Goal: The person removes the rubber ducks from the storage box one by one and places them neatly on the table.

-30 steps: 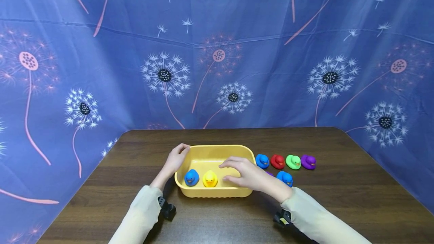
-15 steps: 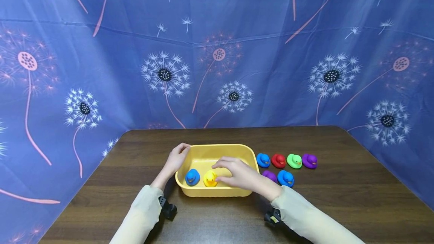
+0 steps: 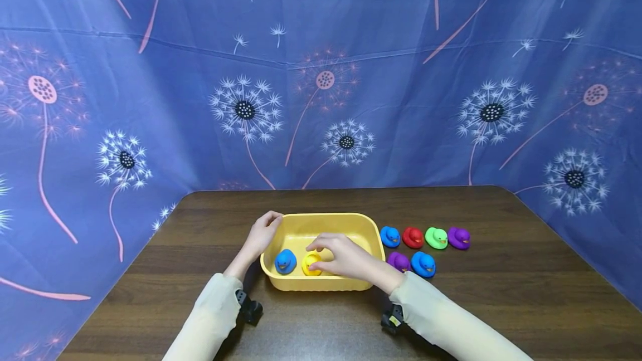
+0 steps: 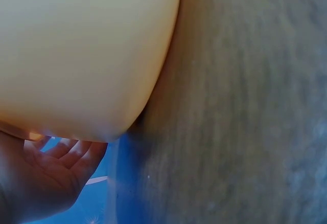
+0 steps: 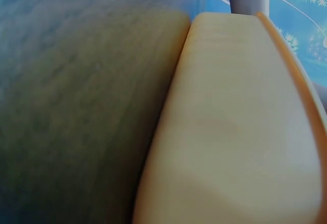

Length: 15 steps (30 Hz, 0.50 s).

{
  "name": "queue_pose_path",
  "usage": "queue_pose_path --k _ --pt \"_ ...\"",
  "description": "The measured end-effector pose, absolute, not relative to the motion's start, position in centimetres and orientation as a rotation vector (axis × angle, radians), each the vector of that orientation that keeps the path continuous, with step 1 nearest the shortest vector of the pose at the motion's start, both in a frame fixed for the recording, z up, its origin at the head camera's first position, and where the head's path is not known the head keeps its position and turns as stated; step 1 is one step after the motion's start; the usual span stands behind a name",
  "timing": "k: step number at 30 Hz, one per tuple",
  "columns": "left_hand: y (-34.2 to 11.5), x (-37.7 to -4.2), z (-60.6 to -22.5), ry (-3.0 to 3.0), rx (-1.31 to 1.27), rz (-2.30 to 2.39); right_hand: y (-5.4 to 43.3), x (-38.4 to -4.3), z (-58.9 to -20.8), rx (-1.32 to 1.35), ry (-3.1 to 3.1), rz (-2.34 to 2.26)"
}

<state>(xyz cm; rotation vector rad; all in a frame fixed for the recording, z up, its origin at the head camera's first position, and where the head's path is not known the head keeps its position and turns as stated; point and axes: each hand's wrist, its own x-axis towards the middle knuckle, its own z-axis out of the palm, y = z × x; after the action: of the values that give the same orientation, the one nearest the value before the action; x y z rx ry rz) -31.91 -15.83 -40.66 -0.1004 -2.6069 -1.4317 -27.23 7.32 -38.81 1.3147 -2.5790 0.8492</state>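
Observation:
In the head view a yellow tub (image 3: 351, 285) holds a blue rubber duck (image 3: 285, 262) at left and a yellow rubber duck (image 3: 306, 268) beside it. My right hand (image 3: 338, 255) reaches over the tub's front right, thumb and fingers around the yellow duck, partly covering it. My left hand (image 3: 262, 234) is at the tub's back left corner, fingertips by the rim. In the left wrist view its fingers (image 4: 84, 165) lie against the tub's outer wall (image 4: 82, 70). The right wrist view shows the tub's outer wall (image 5: 225, 121), with the right fingers out of sight.
Right of the tub, on the dark wooden table (image 3: 481, 294), are blue (image 3: 390, 237), red (image 3: 413, 238), green (image 3: 436, 238) and purple (image 3: 458, 238) ducks in a back row. Another purple duck (image 3: 399, 261) and a blue duck (image 3: 423, 264) sit nearer. A dandelion-print cloth (image 3: 321, 27) hangs behind.
My right hand has moved left inside the tub, from beside the yellow duck to around it. The purple duck in the nearer row has come into fuller view. My left hand stays at the tub's corner.

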Motion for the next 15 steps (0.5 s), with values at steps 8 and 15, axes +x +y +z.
queue_pose_path --k 8,15 --pt "-15.82 -32.01 -40.58 -2.595 -0.115 -1.427 7.15 -27.48 -39.06 1.311 -2.602 0.945" --pt "-15.9 -31.99 -40.56 -2.608 -0.103 -1.428 6.87 -27.51 -39.26 1.336 -2.665 0.953"
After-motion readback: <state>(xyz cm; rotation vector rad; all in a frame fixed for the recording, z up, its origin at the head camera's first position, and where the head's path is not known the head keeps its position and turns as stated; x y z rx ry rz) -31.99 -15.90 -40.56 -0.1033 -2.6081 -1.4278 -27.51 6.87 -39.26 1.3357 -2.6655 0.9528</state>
